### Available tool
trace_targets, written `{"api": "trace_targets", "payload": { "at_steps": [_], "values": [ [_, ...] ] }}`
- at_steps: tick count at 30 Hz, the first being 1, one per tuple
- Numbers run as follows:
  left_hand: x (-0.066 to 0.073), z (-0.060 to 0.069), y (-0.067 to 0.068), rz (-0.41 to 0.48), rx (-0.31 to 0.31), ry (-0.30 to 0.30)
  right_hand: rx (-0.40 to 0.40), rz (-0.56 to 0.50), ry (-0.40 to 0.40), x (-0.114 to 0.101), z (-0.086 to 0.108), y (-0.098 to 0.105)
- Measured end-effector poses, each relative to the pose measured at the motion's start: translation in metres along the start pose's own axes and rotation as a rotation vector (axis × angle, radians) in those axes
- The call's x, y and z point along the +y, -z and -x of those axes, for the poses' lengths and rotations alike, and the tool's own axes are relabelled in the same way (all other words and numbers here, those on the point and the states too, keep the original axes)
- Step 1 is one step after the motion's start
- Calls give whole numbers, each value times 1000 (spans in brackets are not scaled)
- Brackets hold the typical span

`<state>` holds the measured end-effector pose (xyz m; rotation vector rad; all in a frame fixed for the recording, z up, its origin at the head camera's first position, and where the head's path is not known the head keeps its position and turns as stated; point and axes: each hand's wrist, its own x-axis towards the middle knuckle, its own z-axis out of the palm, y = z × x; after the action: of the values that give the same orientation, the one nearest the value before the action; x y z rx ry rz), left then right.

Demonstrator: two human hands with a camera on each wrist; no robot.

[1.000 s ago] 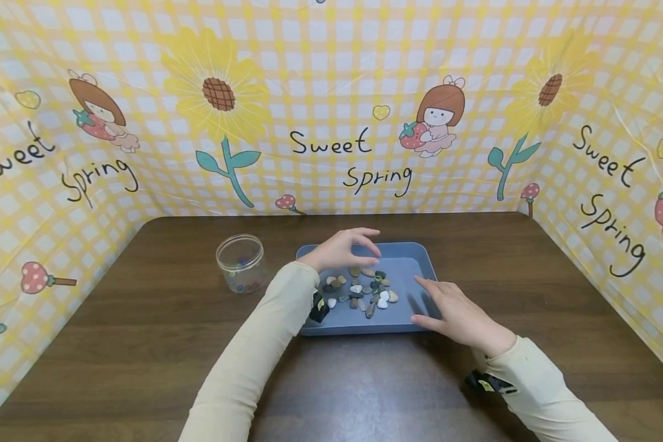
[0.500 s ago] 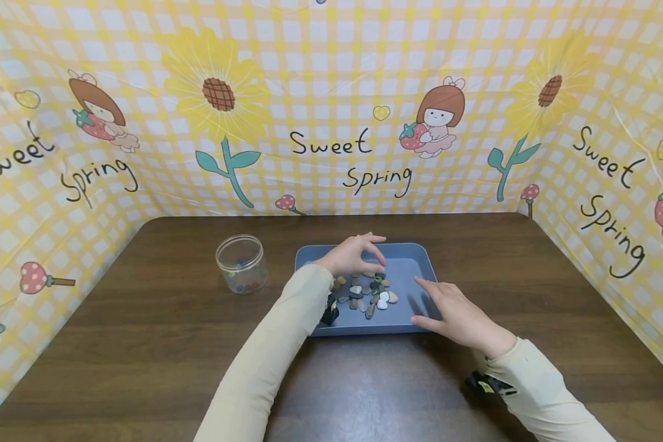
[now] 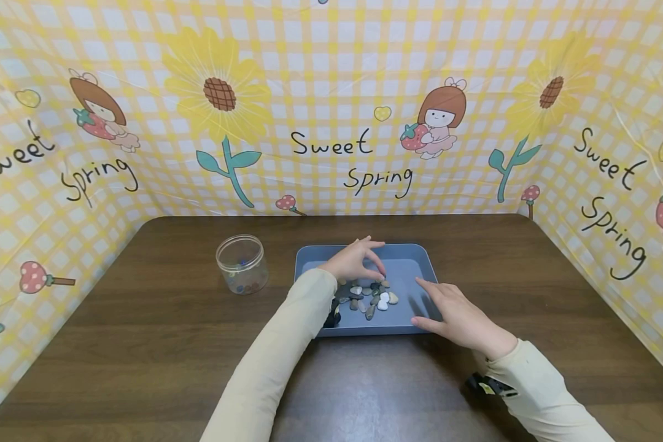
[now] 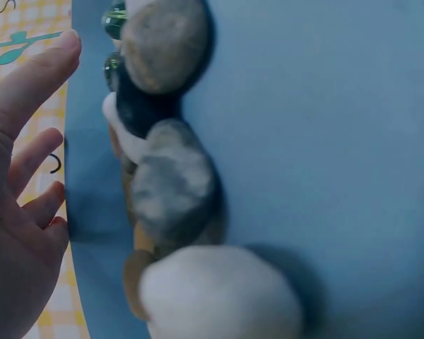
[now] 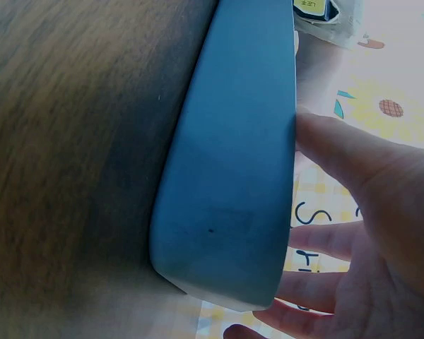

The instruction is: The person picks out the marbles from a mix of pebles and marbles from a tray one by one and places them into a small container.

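My left hand (image 3: 355,260) reaches over the blue tray (image 3: 406,307), fingers bent and thumb apart from them, with nothing seen held. Below its fingertips lies a cluster of grey, white, dark and tan pebbles (image 3: 370,312). The left wrist view shows a green glass marble (image 4: 114,21) and a second marble (image 4: 112,69) among the pebbles, near the thumb. My right hand (image 3: 461,316) is at the tray's right side, fingers spread. In the right wrist view its thumb (image 5: 339,145) lies by the tray's rim and the fingers extend beyond it.
A clear round jar (image 3: 242,264) without a lid stands left of the tray, with several coloured marbles at its bottom. Both stand on a dark wooden table (image 3: 143,344). A yellow checked cloth (image 3: 331,73) rises around the back and sides.
My left hand has moved right and lower over the pebbles, and its fingertips now cover the place where green showed among the pebbles. The right hand stays where it was.
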<state>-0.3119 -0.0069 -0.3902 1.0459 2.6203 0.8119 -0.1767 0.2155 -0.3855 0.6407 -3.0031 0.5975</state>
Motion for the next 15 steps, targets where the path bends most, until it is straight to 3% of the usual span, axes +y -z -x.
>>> {"api": "trace_targets", "payload": {
  "at_steps": [15],
  "values": [
    [3, 2, -3, -112, -12, 1, -5, -2, -11, 1, 1, -1]
  ]
}}
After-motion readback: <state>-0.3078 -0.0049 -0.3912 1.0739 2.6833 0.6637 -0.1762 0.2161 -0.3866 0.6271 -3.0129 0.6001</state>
